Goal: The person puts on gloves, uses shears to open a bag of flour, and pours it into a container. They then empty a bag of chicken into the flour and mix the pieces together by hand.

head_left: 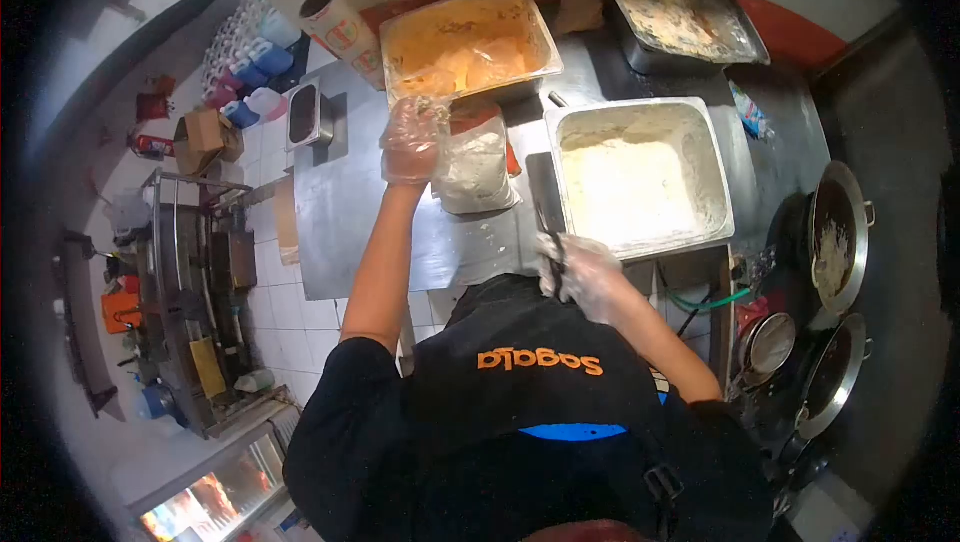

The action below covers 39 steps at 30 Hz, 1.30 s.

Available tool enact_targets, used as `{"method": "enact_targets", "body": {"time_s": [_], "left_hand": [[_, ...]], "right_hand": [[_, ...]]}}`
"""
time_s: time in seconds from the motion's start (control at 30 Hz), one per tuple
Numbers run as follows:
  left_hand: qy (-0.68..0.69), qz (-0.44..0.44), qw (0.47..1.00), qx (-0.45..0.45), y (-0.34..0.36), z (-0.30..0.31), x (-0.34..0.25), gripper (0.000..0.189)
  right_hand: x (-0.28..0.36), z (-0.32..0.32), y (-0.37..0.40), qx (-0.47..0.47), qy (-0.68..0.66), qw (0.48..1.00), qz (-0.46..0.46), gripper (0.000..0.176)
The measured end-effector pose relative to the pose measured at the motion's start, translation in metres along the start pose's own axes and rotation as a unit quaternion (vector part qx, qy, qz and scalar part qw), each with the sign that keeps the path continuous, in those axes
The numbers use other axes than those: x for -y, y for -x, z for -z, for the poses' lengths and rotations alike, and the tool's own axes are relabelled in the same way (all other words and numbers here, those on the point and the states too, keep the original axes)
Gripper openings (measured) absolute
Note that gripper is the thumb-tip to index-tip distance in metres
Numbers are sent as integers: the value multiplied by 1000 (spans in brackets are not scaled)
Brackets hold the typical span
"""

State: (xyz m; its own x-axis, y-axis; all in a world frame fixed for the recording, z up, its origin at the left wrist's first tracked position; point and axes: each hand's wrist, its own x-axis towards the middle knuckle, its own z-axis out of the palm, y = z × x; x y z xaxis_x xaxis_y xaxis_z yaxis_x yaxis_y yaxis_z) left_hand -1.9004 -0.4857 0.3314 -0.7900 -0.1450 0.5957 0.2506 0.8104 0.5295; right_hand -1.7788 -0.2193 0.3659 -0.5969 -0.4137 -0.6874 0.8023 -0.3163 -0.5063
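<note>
My left hand (412, 147), in a clear plastic glove with pale floury smears, is at the left side of an open bag of white powder (477, 170). Its fingers look curled, but what they hold, if anything, is hidden. My right hand (583, 277), also gloved, is closed round a dark-handled tool (553, 260) in front of my apron. A narrow dark length points away from that hand beside a steel pan of white flour (632, 187); its exact kind cannot be made out. Behind the bag stands a pan with orange-yellow contents (470, 47).
A floury dark pan (685, 17) stands at the back right of the steel table (345, 202). A tall printed tub (342, 32) and a small steel container (309, 114) are on the left. Woks (838, 237) line the right side; a metal rack (190, 292) is left.
</note>
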Motion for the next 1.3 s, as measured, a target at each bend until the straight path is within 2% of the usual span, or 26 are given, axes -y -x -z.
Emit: {"method": "enact_targets", "body": {"time_s": [0.03,0.13,0.2,0.23,0.27,0.3,0.33,0.37,0.47,0.53,0.57,0.63,0.67,0.73,0.8,0.87,0.9,0.93,0.97,1.03,1.1,1.13,1.17,1.23,1.3], "left_hand": [[14,-20,999,-38,0,0,1,20],[15,-8,999,-30,2,8,-9,16],[27,8,999,-24,7,10,-6,14],[34,33,999,-25,13,7,0,12],[40,59,997,-26,16,7,4,11],[38,57,997,-26,17,12,-1,11],[37,29,998,-40,17,17,-10,11],[36,3,998,-54,19,21,-15,10],[5,5,998,-69,33,25,-16,10],[23,26,998,-60,44,28,-16,11],[45,41,997,-48,49,29,-15,12],[57,32,997,-46,59,30,-13,14],[70,19,996,-43,63,31,-13,15],[80,29,996,-39,68,34,-18,17],[90,38,995,-37,70,41,-21,18],[-91,-82,992,-33,72,53,-24,16],[-92,-81,992,-33,74,53,-28,16],[68,7,993,-97,76,49,-34,18],[226,94,957,-158,78,48,-38,19],[253,88,950,-162,94,48,-32,22],[280,80,942,-166,87,53,-43,25],[85,-9,994,-71,81,59,-49,28],[-115,-97,988,28,73,64,-58,32],[-137,-117,982,57,60,55,-62,36],[-188,-113,973,73,52,49,-60,33]], "right_hand": [[-3,-1,-10,-2,-8,1000,0,24],[-40,19,-74,-9,29,999,9,21],[-76,33,-124,-51,244,957,145,24],[-73,32,-127,-51,241,958,147,24],[-69,30,-129,-53,426,879,205,28],[-64,27,-127,-53,593,762,254,32],[-29,1,-84,-37,544,824,153,42],[-35,4,-88,-35,545,824,153,42],[-44,10,-94,-52,561,802,199,37],[-29,-4,-77,-112,506,799,305,37],[-24,-9,-79,-110,507,799,303,37],[-4,-16,-95,-129,452,737,486,46],[4,-15,-107,-128,452,738,485,46],[13,-9,-131,44,392,836,381,47],[14,-6,-144,48,424,822,376,42],[8,-5,-150,53,455,808,370,38],[5,-5,-151,40,441,805,395,31],[3,-4,-151,27,427,801,420,24],[2,-3,-152,27,427,801,420,24],[2,0,-151,32,490,744,453,25],[-1,2,-156,25,503,739,448,26],[-3,4,-158,19,517,734,441,27],[-3,3,-156,18,516,735,441,27],[1,-1,-149,45,453,785,421,28],[4,-4,-141,39,463,781,416,30]]}}
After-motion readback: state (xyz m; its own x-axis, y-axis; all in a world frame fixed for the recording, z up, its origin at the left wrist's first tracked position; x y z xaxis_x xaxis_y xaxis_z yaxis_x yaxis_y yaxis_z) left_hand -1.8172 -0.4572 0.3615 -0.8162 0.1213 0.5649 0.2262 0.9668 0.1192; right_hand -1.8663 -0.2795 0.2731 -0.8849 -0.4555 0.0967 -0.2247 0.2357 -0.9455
